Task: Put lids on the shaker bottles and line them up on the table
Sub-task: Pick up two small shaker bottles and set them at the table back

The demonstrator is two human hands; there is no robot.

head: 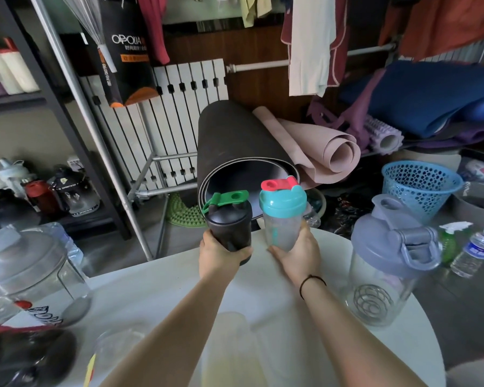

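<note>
My left hand (217, 256) grips a black shaker bottle (229, 220) with a black lid and green flip cap, upright at the far edge of the white round table (263, 297). Right beside it, my right hand (298, 254) holds a clear shaker bottle (282, 216) with a teal lid and red flip cap. The two bottles stand side by side, close but apart. A larger clear shaker (386, 261) with a grey lid and a wire whisk ball inside stands on the table's right side. A pale blurred bottle (229, 350) sits near me.
A big clear jar (31, 277) with a lid stands at the table's left. Rolled yoga mats (243, 146), a blue basket (419, 185), a small water bottle (475, 251) and a green spray bottle (449, 240) lie beyond the table. Shelves with bottles stand at the left.
</note>
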